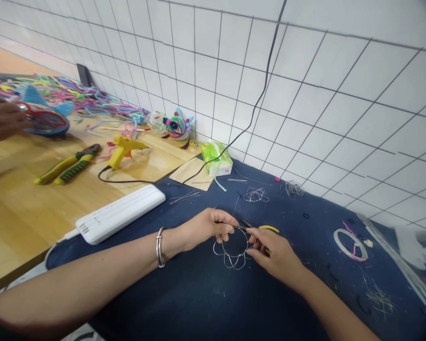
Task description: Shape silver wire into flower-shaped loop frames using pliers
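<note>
The left hand point(216, 225) pinches a round silver wire ring with looped petals and small pink beads point(230, 256); its thumb and fingers are clamped together on the upper-left rim. Most of the ring hangs below and between the two hands, above the dark blue cloth-covered bench point(199, 303). The right hand point(275, 248) has its fingers closed around yellow-handled pliers with dark jaws point(269, 228), the tips near the ring's top.
</note>
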Motion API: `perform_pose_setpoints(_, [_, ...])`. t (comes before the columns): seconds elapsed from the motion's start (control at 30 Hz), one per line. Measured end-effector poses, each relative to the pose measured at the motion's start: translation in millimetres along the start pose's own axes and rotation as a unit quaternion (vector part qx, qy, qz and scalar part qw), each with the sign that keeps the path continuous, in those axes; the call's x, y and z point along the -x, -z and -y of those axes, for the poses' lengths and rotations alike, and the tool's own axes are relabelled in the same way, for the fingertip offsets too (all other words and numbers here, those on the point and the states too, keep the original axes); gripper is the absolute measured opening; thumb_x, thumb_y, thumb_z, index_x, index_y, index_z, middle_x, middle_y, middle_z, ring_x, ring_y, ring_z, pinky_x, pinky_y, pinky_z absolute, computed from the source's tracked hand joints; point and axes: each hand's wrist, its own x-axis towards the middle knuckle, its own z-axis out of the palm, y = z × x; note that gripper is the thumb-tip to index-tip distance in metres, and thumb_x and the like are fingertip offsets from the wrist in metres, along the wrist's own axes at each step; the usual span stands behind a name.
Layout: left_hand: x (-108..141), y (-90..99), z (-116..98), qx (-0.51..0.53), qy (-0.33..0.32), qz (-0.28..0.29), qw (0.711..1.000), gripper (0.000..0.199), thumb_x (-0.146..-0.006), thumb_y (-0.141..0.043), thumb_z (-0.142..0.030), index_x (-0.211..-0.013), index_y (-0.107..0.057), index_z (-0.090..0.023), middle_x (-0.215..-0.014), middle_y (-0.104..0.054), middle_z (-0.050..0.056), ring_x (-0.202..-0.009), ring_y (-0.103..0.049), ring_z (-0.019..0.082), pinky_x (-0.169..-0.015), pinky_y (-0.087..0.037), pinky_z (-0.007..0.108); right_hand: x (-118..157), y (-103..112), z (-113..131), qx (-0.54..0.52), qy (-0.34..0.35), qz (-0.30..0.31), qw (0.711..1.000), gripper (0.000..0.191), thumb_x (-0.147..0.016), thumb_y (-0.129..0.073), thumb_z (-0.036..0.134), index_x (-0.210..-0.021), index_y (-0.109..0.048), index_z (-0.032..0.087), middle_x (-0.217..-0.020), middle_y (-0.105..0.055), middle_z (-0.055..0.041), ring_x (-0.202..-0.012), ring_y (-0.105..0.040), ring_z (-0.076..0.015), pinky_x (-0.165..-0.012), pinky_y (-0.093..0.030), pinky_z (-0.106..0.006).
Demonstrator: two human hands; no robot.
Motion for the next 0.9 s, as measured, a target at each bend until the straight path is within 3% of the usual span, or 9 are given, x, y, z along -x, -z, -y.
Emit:
perform_pose_setpoints(0.2, [2.8, -3.8, -6.4, -0.005, 0.028, 0.031, 0.999, 0.022, -0.073, -0.063, -0.024, -0.091, -0.062, -0.013, -0.066, -0.059, 0.000, -0.058, -0.052, 0.009, -0.054, -0.042, 0.022, 1.5, 6.3, 0.7, 0.062, 0.051, 0.038, 0.996, 0.043, -0.078, -0.057, 0.021, -0.119, -0.047, 0.020, -0.084, -0.057, -0.0029, -0.068, -0.052, -0.0128, -0.065, -0.047, -0.028])
perform_pose_setpoints(0.5, [1.0, -4.1, -2.0, -0.016, 0.032, 0.052, 0.998, 0.022, -0.074, -0.062, -0.026, -0.092, -0.062, -0.014, -0.069, -0.059, 0.000, -0.058, -0.052, 0.008, -0.053, -0.041, 0.022, 1.6, 10.2, 6.5, 0.108, 0.053, 0.070, 0.990, 0.039, -0.077, -0.058, 0.023, -0.114, -0.050, 0.019, -0.081, -0.056, -0.0014, -0.070, -0.051, -0.0125, -0.064, -0.044, -0.025])
perform_pose_setpoints(0.9, [1.3, -2.0, 0.0, -0.019, 0.047, 0.079, 0.996, 0.021, -0.075, -0.062, -0.026, -0.092, -0.061, -0.013, -0.069, -0.059, 0.001, -0.060, -0.054, 0.009, -0.054, -0.042, 0.022, 2.4, 11.1, 13.6, 0.164, 0.090, 0.055, 0.981, 0.030, -0.072, -0.054, 0.019, -0.102, -0.054, 0.018, -0.084, -0.058, -0.0033, -0.077, -0.052, -0.0151, -0.067, -0.041, -0.027])
